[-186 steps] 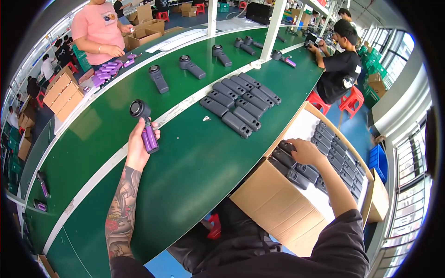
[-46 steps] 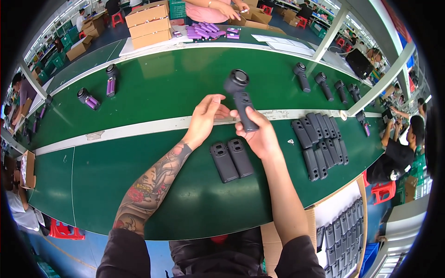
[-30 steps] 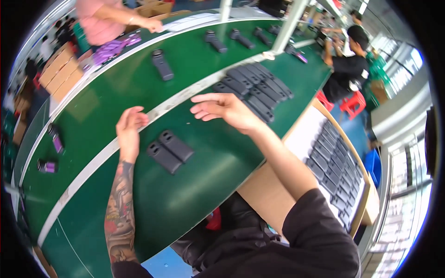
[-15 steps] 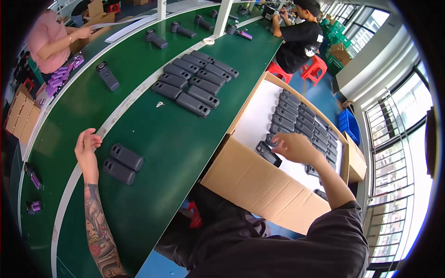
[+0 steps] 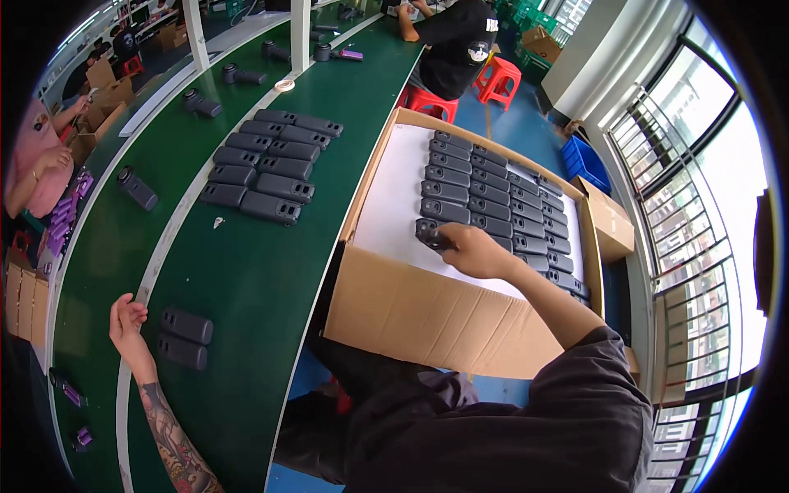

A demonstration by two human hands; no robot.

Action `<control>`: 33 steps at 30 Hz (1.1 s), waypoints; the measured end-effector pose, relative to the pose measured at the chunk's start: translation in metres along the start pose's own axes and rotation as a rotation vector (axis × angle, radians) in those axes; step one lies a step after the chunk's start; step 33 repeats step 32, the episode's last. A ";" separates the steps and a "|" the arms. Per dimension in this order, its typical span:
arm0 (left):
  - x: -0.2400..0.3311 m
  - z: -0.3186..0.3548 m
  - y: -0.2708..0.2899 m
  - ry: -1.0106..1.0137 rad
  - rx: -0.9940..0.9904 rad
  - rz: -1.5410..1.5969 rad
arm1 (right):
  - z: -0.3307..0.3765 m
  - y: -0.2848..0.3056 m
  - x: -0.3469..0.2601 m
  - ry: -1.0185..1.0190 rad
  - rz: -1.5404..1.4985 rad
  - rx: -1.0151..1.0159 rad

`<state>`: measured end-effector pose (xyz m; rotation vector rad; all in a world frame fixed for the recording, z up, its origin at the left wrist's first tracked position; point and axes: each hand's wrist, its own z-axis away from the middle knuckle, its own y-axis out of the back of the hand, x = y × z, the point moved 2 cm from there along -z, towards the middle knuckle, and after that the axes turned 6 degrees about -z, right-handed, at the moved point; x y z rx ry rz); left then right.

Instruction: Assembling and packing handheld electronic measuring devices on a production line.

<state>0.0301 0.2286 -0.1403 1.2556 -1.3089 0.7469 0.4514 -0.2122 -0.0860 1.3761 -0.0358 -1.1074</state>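
right hand (image 5: 472,249): fingers gripping dark casing (image 5: 429,234) in cardboard box (image 5: 427,308) | left hand (image 5: 126,316): fingers loosely curled, empty, on green tabletop (image 5: 246,279), near two casings (image 5: 186,337)

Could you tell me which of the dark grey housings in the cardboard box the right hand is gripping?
The right hand grips the housing at the near-left corner of the rows in the cardboard box; the others lie untouched on the white sheet.

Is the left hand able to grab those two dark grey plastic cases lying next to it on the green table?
Probably yes: the left hand rests open beside the two dark grey plastic cases, nothing between.
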 end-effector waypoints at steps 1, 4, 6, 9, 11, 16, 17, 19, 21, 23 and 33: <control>-0.001 -0.001 0.000 -0.001 -0.006 -0.008 | -0.002 0.008 0.004 -0.091 -0.149 -0.023; -0.004 -0.003 -0.003 0.003 -0.030 -0.019 | 0.006 0.037 0.017 -0.154 -0.668 0.073; -0.002 -0.004 -0.003 -0.002 -0.027 -0.030 | 0.012 0.061 0.024 -0.118 -1.020 0.103; -0.009 -0.008 0.001 0.010 -0.040 -0.027 | 0.027 0.094 0.046 -0.146 -1.224 0.280; -0.016 -0.015 0.004 0.025 -0.050 -0.002 | 0.044 0.113 0.075 -0.151 -1.129 0.331; -0.017 -0.016 0.006 0.022 -0.063 -0.025 | 0.104 0.122 0.101 -0.363 -0.200 0.362; -0.017 -0.015 0.007 0.017 -0.059 -0.038 | 0.116 0.121 0.108 -0.314 0.140 0.273; -0.015 -0.017 0.011 0.010 -0.072 -0.041 | 0.141 0.121 0.124 -0.475 0.254 0.092; -0.021 -0.021 0.015 0.005 -0.078 -0.047 | 0.169 0.124 0.169 -0.502 0.320 0.152; -0.024 -0.023 0.015 0.000 -0.079 -0.051 | 0.188 0.121 0.210 -0.517 0.383 0.209; -0.037 -0.020 0.029 0.019 -0.054 -0.093 | 0.187 0.101 0.287 -0.494 0.478 0.171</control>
